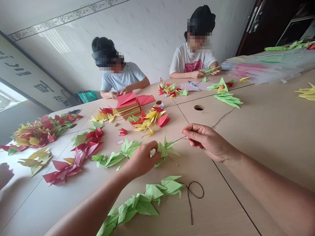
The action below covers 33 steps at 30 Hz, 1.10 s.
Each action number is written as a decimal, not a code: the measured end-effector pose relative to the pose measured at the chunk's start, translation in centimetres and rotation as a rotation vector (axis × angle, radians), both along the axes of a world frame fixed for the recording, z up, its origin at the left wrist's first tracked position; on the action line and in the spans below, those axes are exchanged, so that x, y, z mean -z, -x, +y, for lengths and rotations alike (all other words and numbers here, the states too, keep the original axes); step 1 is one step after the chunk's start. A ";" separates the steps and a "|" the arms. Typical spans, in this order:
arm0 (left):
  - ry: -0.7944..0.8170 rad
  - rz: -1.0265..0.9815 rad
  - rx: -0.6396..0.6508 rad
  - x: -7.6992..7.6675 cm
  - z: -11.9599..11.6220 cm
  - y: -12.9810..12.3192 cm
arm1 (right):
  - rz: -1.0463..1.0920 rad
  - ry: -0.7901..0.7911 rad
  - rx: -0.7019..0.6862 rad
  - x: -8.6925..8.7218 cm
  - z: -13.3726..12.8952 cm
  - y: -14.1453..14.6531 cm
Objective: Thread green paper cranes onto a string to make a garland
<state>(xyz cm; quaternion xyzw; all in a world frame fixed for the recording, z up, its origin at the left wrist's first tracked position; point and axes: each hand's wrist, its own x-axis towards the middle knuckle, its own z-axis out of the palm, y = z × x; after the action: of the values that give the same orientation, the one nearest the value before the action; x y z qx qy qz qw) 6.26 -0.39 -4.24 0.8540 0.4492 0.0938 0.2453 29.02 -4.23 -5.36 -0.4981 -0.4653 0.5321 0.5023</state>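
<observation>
Near the middle of the table, my left hand [145, 157] pinches a green folded paper piece [165, 148], the end of a green paper string that runs off to the left. To its right, my right hand [205, 139] is raised with thumb and fingertips pressed together; a thin dark thread seems to pass by them, but what they hold is too small to tell. Below my left hand lies another green paper garland [145, 200], with a looped black cord [196, 196] at its right end.
Red, yellow and green folded papers [41, 131] are heaped at the left. A stack of coloured paper [129, 109] stands mid-table. Two people sit across, handling paper. Plastic bags [268, 67] lie at the far right. The table [275, 131] has a round hole [199, 107].
</observation>
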 end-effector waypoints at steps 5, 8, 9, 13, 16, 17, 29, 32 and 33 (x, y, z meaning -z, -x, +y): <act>0.015 0.011 -0.053 0.9 0.5 0.0 | -0.015 -0.042 0.178 0.7 0.9 -0.6; 0.014 0.022 -0.066 1.0 0.6 0.0 | -0.125 -0.112 0.257 1.2 1.2 -0.8; 0.011 0.027 -0.070 1.0 0.6 -0.1 | -0.182 -0.137 0.239 1.3 1.1 -0.7; -0.010 0.045 -0.090 0.7 0.6 -0.2 | -0.474 -0.217 -0.083 1.6 -0.1 0.8; -0.021 0.059 -0.097 0.7 0.6 -0.1 | -0.693 -0.256 -0.302 2.1 -1.0 2.1; -0.023 0.064 -0.096 0.7 0.6 0.0 | -0.756 -0.261 -0.344 2.3 -1.2 2.4; -0.030 0.109 -0.087 0.8 0.5 0.2 | -1.101 -0.166 -0.444 2.3 -1.0 2.0; -0.034 0.107 -0.082 0.9 0.5 0.4 | -1.133 -0.113 -0.468 1.7 -1.1 0.8; -0.033 0.104 -0.080 1.0 0.5 0.5 | -1.138 -0.090 -0.477 1.5 -1.1 0.3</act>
<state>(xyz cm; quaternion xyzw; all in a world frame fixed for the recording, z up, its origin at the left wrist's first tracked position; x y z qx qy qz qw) 5.75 0.13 -5.24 0.8431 0.4934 0.0665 0.2034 28.70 -5.34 -6.84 -0.5645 -0.7807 0.2606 0.0631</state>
